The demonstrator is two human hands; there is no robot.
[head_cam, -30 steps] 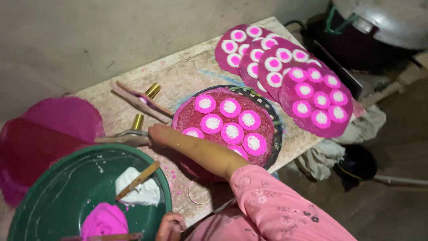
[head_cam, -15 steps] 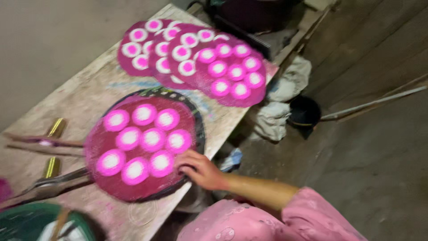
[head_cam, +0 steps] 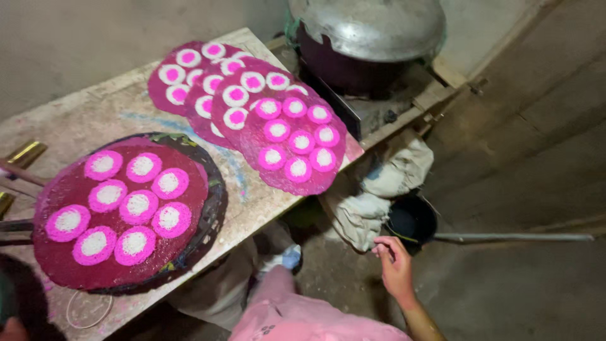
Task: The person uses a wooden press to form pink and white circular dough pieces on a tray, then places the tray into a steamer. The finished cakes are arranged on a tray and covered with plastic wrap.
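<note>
My right hand (head_cam: 396, 264) reaches down beside the table, with the fingers loosely curled and holding nothing; it is just beside the small black pot (head_cam: 411, 221), which stands on the floor and has a long thin metal handle going out to the right. A crumpled grey cloth (head_cam: 379, 189) hangs from the table corner, just left of the pot. My left hand (head_cam: 12, 328) shows only as a small part at the bottom left corner, and I cannot tell if it is open or closed. On the rough, stained table (head_cam: 95, 117) lies a round dark tray (head_cam: 211, 202) with a flat magenta disc (head_cam: 120, 215) on it, grainy in texture, with eight pink circles with white centres. Well apart from my hand, more such discs (head_cam: 252, 107) lie overlapping near a big dull metal lid (head_cam: 369, 28).
</note>
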